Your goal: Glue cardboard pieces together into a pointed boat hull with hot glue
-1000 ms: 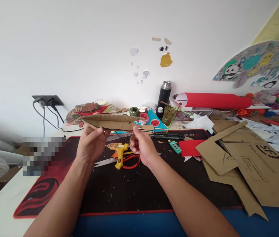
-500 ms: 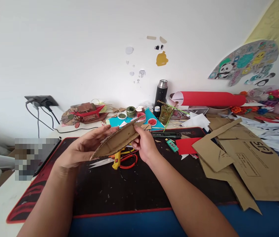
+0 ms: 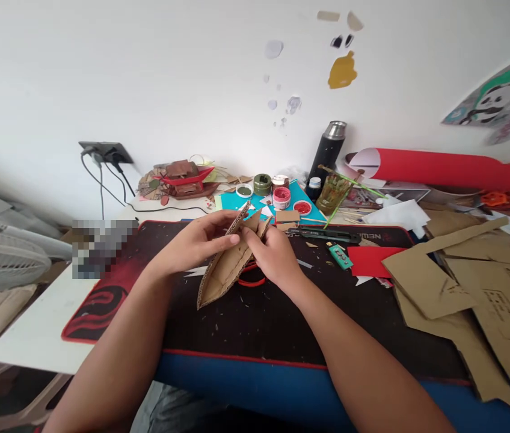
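A small boat-shaped cardboard piece [image 3: 224, 269] is held above the dark mat, its pointed end toward me and its hollow side up. My left hand [image 3: 201, 240] grips its left wall near the far end, thumb over the edge. My right hand [image 3: 275, 255] pinches the far right part, thumb inside the hollow. Cardboard flaps stick up at that far end. Below, the red handle [image 3: 252, 281] of a pair of scissors and part of a blade [image 3: 197, 272] show; the rest is hidden by the cardboard and hands.
Flattened cardboard [image 3: 435, 288] and red paper [image 3: 372, 263] lie to the right on the mat [image 3: 282, 337]. Paint jars [image 3: 263, 184], a brush jar [image 3: 334, 195] and a black flask [image 3: 327, 150] stand at the back. A finished-looking red boat model [image 3: 187, 177] sits back left.
The cardboard boat shape has turned so its pointed end faces me. My left hand has shifted from the near tip to the far left wall. The camera view has swung left.
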Motion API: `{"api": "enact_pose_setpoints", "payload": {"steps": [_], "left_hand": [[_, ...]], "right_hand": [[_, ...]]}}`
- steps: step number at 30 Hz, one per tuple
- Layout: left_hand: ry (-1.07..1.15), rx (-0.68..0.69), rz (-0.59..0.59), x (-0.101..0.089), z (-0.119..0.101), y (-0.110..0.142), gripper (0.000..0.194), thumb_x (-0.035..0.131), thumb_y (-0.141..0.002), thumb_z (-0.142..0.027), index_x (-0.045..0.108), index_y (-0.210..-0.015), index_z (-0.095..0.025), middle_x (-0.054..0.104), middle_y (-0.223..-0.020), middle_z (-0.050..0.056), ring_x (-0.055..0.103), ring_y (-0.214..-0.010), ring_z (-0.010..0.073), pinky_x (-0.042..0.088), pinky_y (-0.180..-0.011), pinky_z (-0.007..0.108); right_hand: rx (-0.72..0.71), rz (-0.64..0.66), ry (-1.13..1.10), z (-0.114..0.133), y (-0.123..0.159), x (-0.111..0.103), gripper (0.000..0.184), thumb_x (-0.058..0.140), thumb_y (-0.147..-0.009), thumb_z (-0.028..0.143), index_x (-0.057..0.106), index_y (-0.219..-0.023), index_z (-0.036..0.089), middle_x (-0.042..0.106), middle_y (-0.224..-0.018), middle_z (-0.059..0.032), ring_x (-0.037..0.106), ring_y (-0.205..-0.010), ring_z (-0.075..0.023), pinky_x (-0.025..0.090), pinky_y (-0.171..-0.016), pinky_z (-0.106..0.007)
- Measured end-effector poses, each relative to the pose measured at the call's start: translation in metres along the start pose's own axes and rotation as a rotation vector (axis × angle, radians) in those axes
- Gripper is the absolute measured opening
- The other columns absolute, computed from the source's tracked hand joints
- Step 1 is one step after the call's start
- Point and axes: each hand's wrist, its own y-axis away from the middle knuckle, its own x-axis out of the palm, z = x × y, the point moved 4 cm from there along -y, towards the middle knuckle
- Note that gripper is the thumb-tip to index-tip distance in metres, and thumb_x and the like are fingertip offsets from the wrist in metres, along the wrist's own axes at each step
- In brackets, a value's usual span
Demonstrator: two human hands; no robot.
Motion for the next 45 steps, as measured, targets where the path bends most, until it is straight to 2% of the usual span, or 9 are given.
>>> {"api": "enact_pose_setpoints", "payload": {"steps": [5,9,13,17,23,29,35,40,45], "left_hand": [[-0.343,0.07,-0.08,0.004,-0.002,-0.001,0.034,0.092,-0.082,-0.032,0.086,-0.114,-0.022,0.082,-0.108,0.006,0.07,-0.105,0.032,0.052,-0.097,0.035],[-0.344,0.127,-0.177,0.003,0.001,0.0,0.036,0.087,-0.084,-0.027,0.084,-0.12,-0.025,0.08,-0.099,0.004,0.069,-0.1,0.0292,0.051,-0.094,0.034],[-0.4,0.122,-0.225,0.006,0.007,0.0,0.037,0.08,-0.09,-0.028,0.074,-0.126,-0.026,0.078,-0.094,0.001,0.065,-0.075,0.0201,0.048,-0.073,0.029],[-0.523,0.149,-0.277,0.01,0.005,0.0,0.016,0.073,-0.096,-0.036,0.074,-0.108,-0.025,0.079,-0.096,0.001,0.065,-0.076,0.0195,0.047,-0.072,0.029],[-0.575,0.188,-0.24,0.015,-0.003,0.002,0.029,0.075,-0.094,-0.04,0.084,-0.117,-0.025,0.082,-0.095,0.003,0.065,-0.077,0.0242,0.045,-0.074,0.031],[-0.738,0.108,-0.207,0.013,-0.003,0.002,0.022,0.069,-0.091,-0.037,0.081,-0.104,-0.024,0.08,-0.088,0.002,0.064,-0.075,0.0241,0.044,-0.071,0.032],[-0.774,0.013,-0.321,0.005,-0.007,0.001,0.027,0.061,-0.092,-0.044,0.073,-0.104,-0.022,0.079,-0.097,0.003,0.068,-0.088,0.0259,0.048,-0.077,0.034],[-0.641,-0.029,-0.272,0.006,-0.007,0.0,0.028,0.062,-0.09,-0.046,0.068,-0.102,-0.022,0.076,-0.098,0.003,0.07,-0.094,0.027,0.051,-0.083,0.036],[-0.606,-0.032,-0.272,0.007,-0.009,0.001,0.031,0.063,-0.088,-0.047,0.067,-0.105,-0.021,0.076,-0.098,0.003,0.069,-0.091,0.0265,0.052,-0.081,0.037]], "right_hand": [[-0.015,0.039,0.043,-0.001,0.001,0.004,0.027,0.068,-0.1,0.04,0.068,-0.079,0.023,0.072,-0.079,-0.0036,0.063,-0.076,-0.0222,0.039,-0.064,-0.03],[0.043,0.021,-0.08,-0.007,0.001,0.006,0.024,0.076,-0.095,0.046,0.071,-0.085,0.025,0.067,-0.073,-0.0018,0.063,-0.071,-0.0225,0.04,-0.059,-0.029],[0.105,0.014,-0.182,-0.013,0.002,0.007,0.03,0.079,-0.093,0.055,0.071,-0.095,0.026,0.061,-0.067,0.001,0.056,-0.06,-0.0198,0.038,-0.053,-0.029],[0.109,-0.005,-0.236,-0.014,0.002,0.007,0.034,0.08,-0.092,0.059,0.071,-0.099,0.026,0.062,-0.072,-0.0001,0.056,-0.062,-0.02,0.039,-0.053,-0.03],[0.029,-0.08,-0.074,-0.01,-0.001,0.003,0.022,0.07,-0.098,0.045,0.071,-0.093,0.024,0.073,-0.083,-0.0037,0.065,-0.077,-0.0227,0.045,-0.065,-0.032],[-0.02,-0.042,-0.03,-0.012,-0.002,0.005,0.021,0.068,-0.101,0.044,0.074,-0.103,0.024,0.078,-0.093,-0.0044,0.071,-0.087,-0.0243,0.05,-0.074,-0.033],[-0.041,-0.044,-0.038,-0.013,-0.001,0.008,0.032,0.069,-0.101,0.055,0.073,-0.106,0.024,0.071,-0.081,-0.0018,0.066,-0.075,-0.0216,0.05,-0.066,-0.031],[-0.047,-0.064,-0.037,-0.009,0.0,0.006,0.029,0.071,-0.099,0.052,0.071,-0.095,0.023,0.063,-0.07,0.001,0.058,-0.066,-0.0191,0.044,-0.06,-0.03],[-0.058,-0.085,-0.084,-0.008,0.001,0.005,0.033,0.073,-0.097,0.055,0.071,-0.095,0.023,0.058,-0.065,0.0031,0.053,-0.061,-0.017,0.039,-0.056,-0.029]]}}
